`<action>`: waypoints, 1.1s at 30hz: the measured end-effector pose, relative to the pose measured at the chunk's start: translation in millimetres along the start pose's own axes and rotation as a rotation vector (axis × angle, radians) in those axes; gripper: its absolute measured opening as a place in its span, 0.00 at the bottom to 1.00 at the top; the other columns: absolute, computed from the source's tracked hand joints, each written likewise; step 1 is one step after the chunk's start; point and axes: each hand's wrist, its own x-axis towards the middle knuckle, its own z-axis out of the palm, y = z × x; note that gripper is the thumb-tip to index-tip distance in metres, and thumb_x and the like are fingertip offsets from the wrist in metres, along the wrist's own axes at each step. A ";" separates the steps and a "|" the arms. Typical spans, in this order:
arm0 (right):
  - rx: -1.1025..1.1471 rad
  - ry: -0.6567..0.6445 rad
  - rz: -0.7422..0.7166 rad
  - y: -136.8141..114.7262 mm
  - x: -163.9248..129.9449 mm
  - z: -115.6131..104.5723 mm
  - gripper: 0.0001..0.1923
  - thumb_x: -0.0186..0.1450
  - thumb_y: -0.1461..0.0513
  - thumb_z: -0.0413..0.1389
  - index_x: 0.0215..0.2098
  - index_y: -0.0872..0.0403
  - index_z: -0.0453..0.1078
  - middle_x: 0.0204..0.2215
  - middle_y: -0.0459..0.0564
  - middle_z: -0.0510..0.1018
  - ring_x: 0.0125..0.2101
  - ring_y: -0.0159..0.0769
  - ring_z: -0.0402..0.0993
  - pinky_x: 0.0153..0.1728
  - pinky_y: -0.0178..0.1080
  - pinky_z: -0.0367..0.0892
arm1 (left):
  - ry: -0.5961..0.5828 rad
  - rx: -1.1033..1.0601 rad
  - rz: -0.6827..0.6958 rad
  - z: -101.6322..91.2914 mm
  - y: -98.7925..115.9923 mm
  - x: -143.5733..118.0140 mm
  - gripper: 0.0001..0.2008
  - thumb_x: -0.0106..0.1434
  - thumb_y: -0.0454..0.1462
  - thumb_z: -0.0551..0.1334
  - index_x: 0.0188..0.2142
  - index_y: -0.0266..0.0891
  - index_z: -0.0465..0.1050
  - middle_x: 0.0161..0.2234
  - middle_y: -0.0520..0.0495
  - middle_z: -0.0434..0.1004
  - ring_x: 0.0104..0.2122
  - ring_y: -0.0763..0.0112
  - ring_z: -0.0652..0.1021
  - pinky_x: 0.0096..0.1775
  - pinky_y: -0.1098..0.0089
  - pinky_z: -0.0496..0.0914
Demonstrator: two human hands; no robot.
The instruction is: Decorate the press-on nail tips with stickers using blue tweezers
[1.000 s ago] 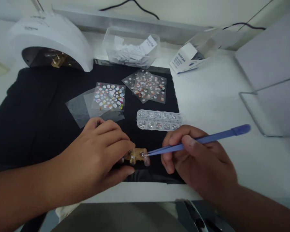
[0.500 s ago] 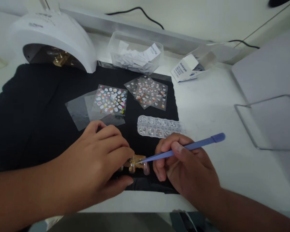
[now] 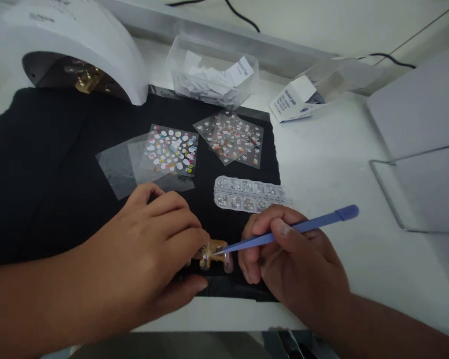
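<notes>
My left hand (image 3: 153,244) is closed around a small gold nail-tip stand (image 3: 217,247) near the front edge of the black cloth; its fingers cover the stand's left part. Clear false nails (image 3: 228,263) sit on the stand. In my right hand (image 3: 301,267) is a pair of blue-purple tweezers (image 3: 316,223), held like a pen with the thumb on top. Their fine tip points left and meets the false nail beside my left fingers; whether it pinches anything is too small to tell. Just beyond my right hand lies a clear case of rhinestones (image 3: 243,193), partly hidden by it.
Clear sticker sheets (image 3: 171,152) and overlapping patterned sheets (image 3: 239,137) lie on the black cloth (image 3: 52,164). Behind stand a white nail lamp (image 3: 108,45) with another gold stand inside, a bin of alcohol pads (image 3: 209,80) and an open box (image 3: 292,102). A wire frame (image 3: 391,199) is at right.
The view has shifted slightly, so background things sit a little higher and farther apart. Both hands keep their grips, and the tweezer tip stays at the same false nail.
</notes>
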 end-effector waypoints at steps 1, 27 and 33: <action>0.001 0.000 -0.003 -0.2 0.2 0.1 0.13 0.65 0.53 0.58 0.28 0.53 0.70 0.16 0.43 0.75 0.14 0.33 0.71 0.20 0.39 0.68 | 0.001 -0.001 0.000 0.2 0.0 -0.1 0.07 0.64 0.35 0.63 0.43 0.40 0.75 0.38 0.51 0.81 0.41 0.59 0.75 0.43 0.54 0.59; 0.019 0.000 -0.006 1.1 2.3 -0.1 0.10 0.65 0.56 0.58 0.28 0.53 0.72 0.13 0.44 0.75 0.14 0.32 0.72 0.20 0.35 0.65 | 0.059 -0.046 0.054 -0.3 1.3 -3.5 0.06 0.67 0.34 0.62 0.43 0.42 0.75 0.42 0.49 0.79 0.44 0.60 0.73 0.46 0.54 0.59; -0.015 0.003 -0.015 0.7 2.9 3.1 0.11 0.64 0.55 0.59 0.28 0.52 0.70 0.13 0.43 0.75 0.14 0.33 0.73 0.20 0.37 0.66 | 0.021 -0.001 0.100 -1.9 -0.9 -1.8 0.06 0.67 0.35 0.63 0.44 0.42 0.74 0.43 0.50 0.80 0.46 0.61 0.74 0.50 0.55 0.59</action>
